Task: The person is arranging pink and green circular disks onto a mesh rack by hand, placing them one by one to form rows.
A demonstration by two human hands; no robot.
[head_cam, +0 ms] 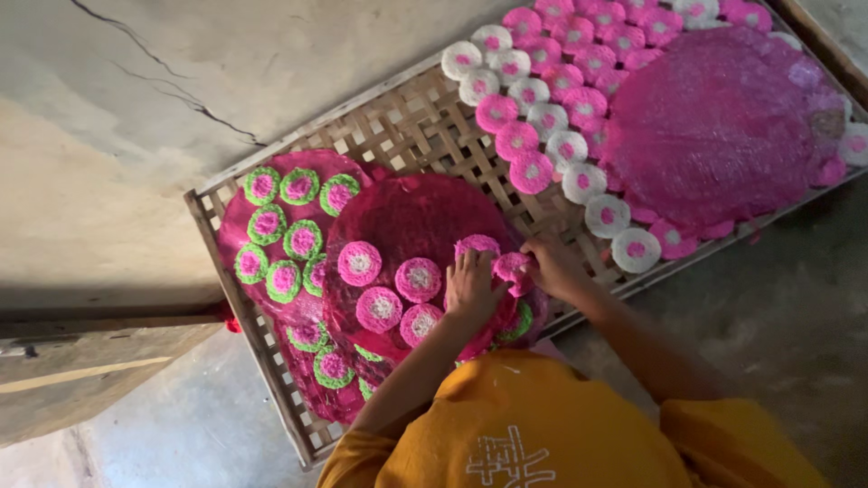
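Pink round cake (512, 267): pinched in my right grip (553, 268); my left grip (470, 285) spread flat on magenta disc (425, 221), bamboo tray (407, 126).

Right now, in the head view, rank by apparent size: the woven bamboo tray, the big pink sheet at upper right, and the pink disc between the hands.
1. Woven bamboo tray
2. Big pink sheet
3. Pink disc, held between the hands, clearly smallest
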